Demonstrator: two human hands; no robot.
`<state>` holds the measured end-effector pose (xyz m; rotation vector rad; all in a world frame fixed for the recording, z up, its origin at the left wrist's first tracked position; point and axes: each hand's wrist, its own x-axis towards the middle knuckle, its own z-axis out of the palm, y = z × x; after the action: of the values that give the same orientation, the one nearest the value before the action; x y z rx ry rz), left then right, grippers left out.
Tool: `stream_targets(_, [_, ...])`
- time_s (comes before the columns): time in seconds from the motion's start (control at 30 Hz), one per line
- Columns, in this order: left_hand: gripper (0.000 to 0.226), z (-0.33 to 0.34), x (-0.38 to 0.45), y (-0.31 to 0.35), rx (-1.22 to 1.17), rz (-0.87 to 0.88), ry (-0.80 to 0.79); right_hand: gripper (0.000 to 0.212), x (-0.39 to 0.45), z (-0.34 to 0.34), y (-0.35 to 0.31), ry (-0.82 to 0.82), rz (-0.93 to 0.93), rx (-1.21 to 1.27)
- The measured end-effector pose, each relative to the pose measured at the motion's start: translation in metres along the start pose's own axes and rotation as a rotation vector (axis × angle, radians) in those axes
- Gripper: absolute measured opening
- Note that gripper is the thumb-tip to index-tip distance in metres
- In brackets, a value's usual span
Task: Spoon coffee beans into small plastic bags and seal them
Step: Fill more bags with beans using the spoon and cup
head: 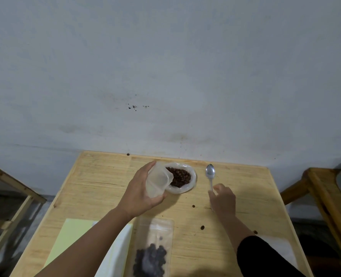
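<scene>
A round clear container (192, 181) of brown coffee beans (179, 176) stands at the far middle of the wooden table (97, 180). My left hand (139, 192) holds a small empty translucent plastic bag (158, 181), tilted over the container's left rim. A metal spoon (210, 173) lies to the right of the container, bowl pointing away. My right hand (223, 198) is closed around the near end of the spoon's handle. A filled clear bag of beans (152, 250) lies flat near the front edge.
A pale yellow sheet (69, 234) and a white object (119, 254) lie at the front left. Loose beans (202, 227) are scattered on the table's right half. Wooden furniture (325, 196) stands on the right, a wooden frame (16, 188) on the left, a grey wall behind.
</scene>
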<state>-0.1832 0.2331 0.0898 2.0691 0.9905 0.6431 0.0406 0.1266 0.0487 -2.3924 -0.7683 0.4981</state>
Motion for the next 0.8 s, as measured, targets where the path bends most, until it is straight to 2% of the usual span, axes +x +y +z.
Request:
stream_targets(0.17, [0.102,-0.005,-0.008,-0.012,0.035,-0.057,0.009,0.011,0.004,0.019,0.016,-0.022,0.018,-0.181])
stream_targets(0.3, [0.108,-0.006,-0.01,-0.016,0.034,-0.127,0.032,0.02,0.007,0.025,0.013,0.046,0.177,-0.042])
stream_targets(0.4, [0.107,-0.005,-0.008,-0.023,0.037,-0.148,0.029,0.021,0.011,0.025,0.009,-0.002,0.272,0.015])
stream_targets(0.5, [0.102,0.0,-0.002,-0.029,0.034,-0.17,0.026,0.02,0.009,0.02,0.006,0.062,0.243,0.07])
stream_targets(0.63, [0.104,0.009,0.009,-0.034,0.023,-0.189,0.0,0.016,0.001,0.005,-0.006,0.272,0.155,0.249])
stream_targets(0.8, [0.103,0.022,0.017,-0.04,0.024,-0.185,-0.049,0.012,-0.015,-0.009,-0.024,0.224,-0.053,0.465])
